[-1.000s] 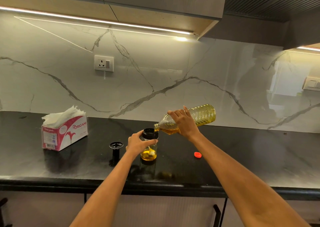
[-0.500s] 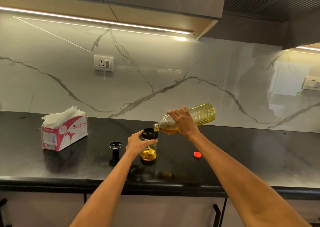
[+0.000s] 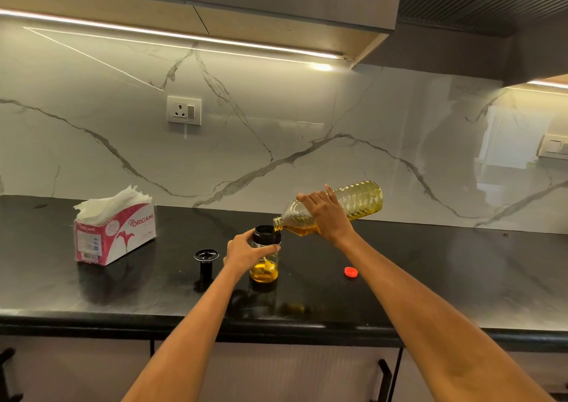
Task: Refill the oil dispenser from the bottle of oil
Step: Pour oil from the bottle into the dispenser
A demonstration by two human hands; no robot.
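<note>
Oil fills the bottom part of the dispenser (image 3: 266, 255), a clear jar with a black collar at its open top, standing upright on the black counter (image 3: 461, 278). The left hand (image 3: 246, 252) wraps round the jar's left side, thumb across the front and fingers curled behind, so the jar sits snug inside that grip. Just above and to the right of it, the right hand (image 3: 329, 214) grips the oil bottle (image 3: 359, 200) around its shoulder from above, fingers curled over the top of the plastic. The bottle lies tipped nearly on its side — neck low, base raised — with its open mouth at the right edge of the jar's rim; whether mouth and rim touch cannot be told. Yellow oil pools along the bottle's lower side toward the neck.

To the left of the left hand, a black lid (image 3: 206, 261) with a short stem stands on the counter, near but apart from the jar. A small red cap (image 3: 351, 272) lies below the right forearm, to the right of the jar. Well off to the left of both hands sits a pink-and-white tissue box (image 3: 115, 235) with tissues sticking out of its top.
</note>
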